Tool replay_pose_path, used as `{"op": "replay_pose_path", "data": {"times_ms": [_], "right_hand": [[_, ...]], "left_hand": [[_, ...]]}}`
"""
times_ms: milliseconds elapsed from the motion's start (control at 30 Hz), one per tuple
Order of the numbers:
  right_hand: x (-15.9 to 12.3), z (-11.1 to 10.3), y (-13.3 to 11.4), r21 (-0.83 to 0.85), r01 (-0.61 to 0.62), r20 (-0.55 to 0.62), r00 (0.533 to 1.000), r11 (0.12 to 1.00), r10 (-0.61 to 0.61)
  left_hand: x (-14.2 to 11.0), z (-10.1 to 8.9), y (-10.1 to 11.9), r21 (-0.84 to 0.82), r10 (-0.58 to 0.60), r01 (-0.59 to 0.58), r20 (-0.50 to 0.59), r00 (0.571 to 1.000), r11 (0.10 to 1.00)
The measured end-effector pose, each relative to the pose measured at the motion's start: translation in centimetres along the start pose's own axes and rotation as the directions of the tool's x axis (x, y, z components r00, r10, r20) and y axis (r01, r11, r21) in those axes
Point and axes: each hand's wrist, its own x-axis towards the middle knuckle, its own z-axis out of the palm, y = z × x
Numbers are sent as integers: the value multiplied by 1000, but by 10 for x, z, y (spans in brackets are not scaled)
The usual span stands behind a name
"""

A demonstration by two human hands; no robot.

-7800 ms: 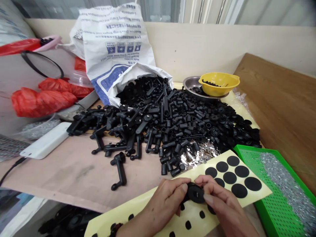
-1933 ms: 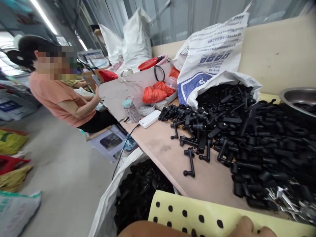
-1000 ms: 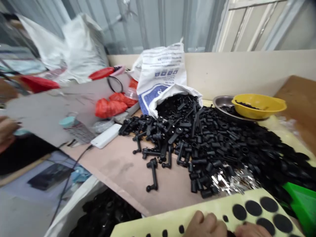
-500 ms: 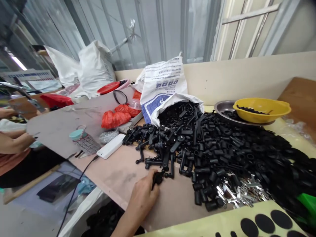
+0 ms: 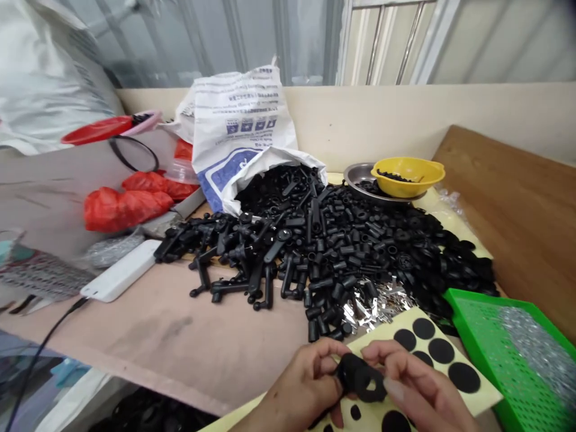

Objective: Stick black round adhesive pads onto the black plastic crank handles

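head view: the black moulded ring-shaped part was held in the air between both hands, just above the yellow backing sheet, which carried black round pads. it looked light and fairly stiff, matte so probably not slippery, and not fragile; best held by the outer rim, leaving the flat face free. left hand was at lower left, palm turned inward, fingers curled over the part's left edge, thumb below it. right hand mirrored that at lower right, fingers bent over the top, thumb tucked under. both hands were pinched nearly shut on the part, exact contact partly hidden by the fingers. wrists were low, forearms angled in towards the middle. green perforated tray lay just right of the sheet, holding small silver parts; a heap of black plastic parts spilled from a white woven sack beyond
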Motion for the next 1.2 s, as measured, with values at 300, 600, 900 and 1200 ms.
{"op": "replay_pose_path", "data": {"times_ms": [300, 600, 900, 1200], "right_hand": [[-2, -1, 5, -17, -55, -10, 998, 998, 55], [-3, 2, 3, -54, -1, -84, 996, 999, -3], [-4, 5, 0, -144, 37, -114, 992, 989, -54], [-5, 6, 2, -126, 52, -131, 989, 991, -69]], "left_hand": [[-10, 12, 27, 72, -50, 50, 6, 999, 996], [-8, 10, 23, 107, -45, 43, 18, 999, 993], [-12, 7, 15, 221, -23, 23, -2, 1000, 975], [-12, 8, 12, 249, -9, 13, -17, 1000, 968]]}}
